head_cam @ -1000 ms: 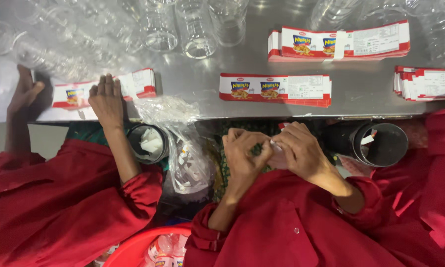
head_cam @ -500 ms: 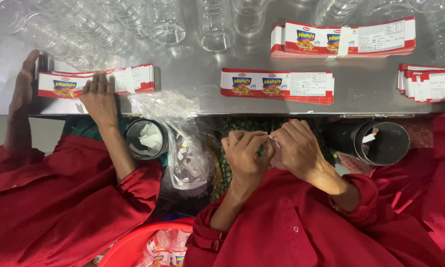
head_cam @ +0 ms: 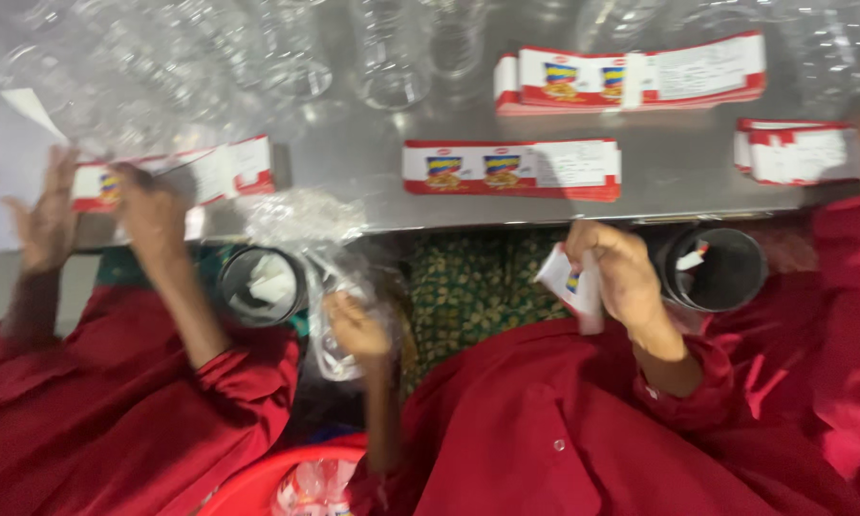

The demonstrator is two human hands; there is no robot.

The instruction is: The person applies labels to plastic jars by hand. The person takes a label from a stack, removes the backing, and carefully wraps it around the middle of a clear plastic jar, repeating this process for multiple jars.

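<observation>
Below desk (head_cam: pixel 373 162) edge: right hand (head_cam: pixel 621 272) pinching a folded label (head_cam: pixel 569 285); left hand (head_cam: pixel 355 325) closed around clear plastic bag (head_cam: pixel 330 287). Risk: label creasing under tight pinch.

L hand (head_cam: pixel 356 325), centre-left of frame: arm runs up from bottom edge, forearm bare, red sleeve bunched low near bottom. Fingers curled in loosely, knuckles toward top of frame; blurred, so grip can't be read. R hand (head_cam: pixel 621 272), right of centre: wrist bent, forearm coming up from lower right, red cuff just below wrist. Fingers folded over in a closed pinch, thumb side facing left. Hands well apart, L sits lower than R.
</observation>
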